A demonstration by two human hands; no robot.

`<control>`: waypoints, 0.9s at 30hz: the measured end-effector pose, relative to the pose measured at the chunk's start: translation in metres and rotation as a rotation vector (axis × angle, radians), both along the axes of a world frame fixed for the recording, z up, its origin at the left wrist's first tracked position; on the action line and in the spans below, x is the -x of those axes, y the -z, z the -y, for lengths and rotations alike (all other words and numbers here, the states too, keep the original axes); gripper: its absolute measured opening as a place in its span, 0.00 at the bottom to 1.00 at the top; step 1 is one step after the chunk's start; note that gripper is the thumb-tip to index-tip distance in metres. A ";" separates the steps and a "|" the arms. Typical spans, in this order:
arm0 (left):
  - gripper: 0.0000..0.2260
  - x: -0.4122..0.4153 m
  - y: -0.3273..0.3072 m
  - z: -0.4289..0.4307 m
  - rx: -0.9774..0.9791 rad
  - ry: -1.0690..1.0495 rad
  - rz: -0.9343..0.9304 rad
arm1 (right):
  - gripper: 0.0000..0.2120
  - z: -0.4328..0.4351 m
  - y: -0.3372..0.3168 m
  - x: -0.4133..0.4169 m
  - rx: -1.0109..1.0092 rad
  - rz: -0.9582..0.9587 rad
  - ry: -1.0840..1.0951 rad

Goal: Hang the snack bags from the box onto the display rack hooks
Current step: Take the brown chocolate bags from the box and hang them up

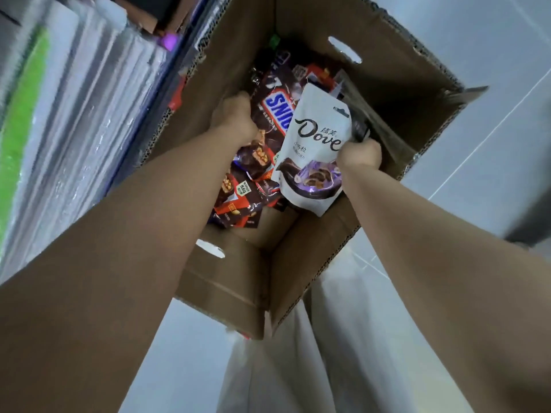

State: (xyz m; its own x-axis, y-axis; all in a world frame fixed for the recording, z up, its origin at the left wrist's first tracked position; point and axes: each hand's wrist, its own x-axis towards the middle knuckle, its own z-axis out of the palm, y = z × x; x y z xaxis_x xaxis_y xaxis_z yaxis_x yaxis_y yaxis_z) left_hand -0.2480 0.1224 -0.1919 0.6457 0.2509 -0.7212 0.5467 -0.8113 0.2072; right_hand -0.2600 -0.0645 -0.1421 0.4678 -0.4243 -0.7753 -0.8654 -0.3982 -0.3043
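**Still at the box: picking, no hanging in view**

Nearest us, below both forearms, hang light trousers point(298, 368), and just beyond them stands the near wall of the cardboard box point(226, 281) with its hand slot. Both arms reach over that wall into the box.

Under the left forearm lies a heap of small brown snack bags point(238, 201), none lifted. Farther in, the left hand point(235, 117) is curled into a fist on the left edge of the Snickers bag point(275, 110) and seems to grip it; its fingertips are hidden. That bag is still among the heap.

Across from it, the right hand point(360, 155) is closed round the right edge of the white Dove bag point(316, 150), which stands tilted between the two hands, raised above the pile but still inside the box.

Beyond the hands more bags fill the far corner. Past the box, right of the right hand, is grey tiled floor point(492, 84). Left of the left hand runs a blurred silver and green surface point(59, 114); we cannot tell whether it is the rack, and no hooks show.

We judge the task to be at a picking step, with many bags left to hang.
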 end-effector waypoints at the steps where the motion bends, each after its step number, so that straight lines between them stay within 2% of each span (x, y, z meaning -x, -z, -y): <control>1: 0.28 0.008 -0.014 -0.002 0.015 -0.005 -0.020 | 0.16 -0.002 -0.010 0.004 0.001 0.027 0.022; 6: 0.19 0.055 -0.093 -0.016 0.045 -0.030 -0.021 | 0.16 -0.025 -0.082 0.021 -0.023 0.087 -0.001; 12: 0.20 0.086 -0.219 -0.048 0.129 -0.167 0.026 | 0.16 -0.037 -0.200 0.026 -0.031 0.170 0.052; 16: 0.19 0.108 -0.309 -0.072 0.270 -0.435 0.071 | 0.03 -0.037 -0.283 0.029 -0.129 0.183 0.043; 19: 0.18 0.131 -0.374 -0.078 0.441 -0.628 0.125 | 0.07 -0.045 -0.339 0.043 -0.182 0.195 -0.023; 21: 0.16 0.151 -0.412 -0.079 0.522 -0.669 0.162 | 0.08 -0.052 -0.366 0.057 -0.249 0.185 -0.068; 23: 0.15 0.179 -0.447 -0.080 0.591 -0.710 0.219 | 0.04 -0.062 -0.396 0.075 -0.331 0.177 -0.102; 25: 0.16 0.208 -0.478 -0.085 0.624 -0.771 0.289 | 0.13 -0.075 -0.428 0.090 -0.385 0.178 -0.158; 27: 0.16 0.245 -0.510 -0.091 0.653 -0.862 0.339 | 0.15 -0.084 -0.464 0.110 -0.444 0.182 -0.262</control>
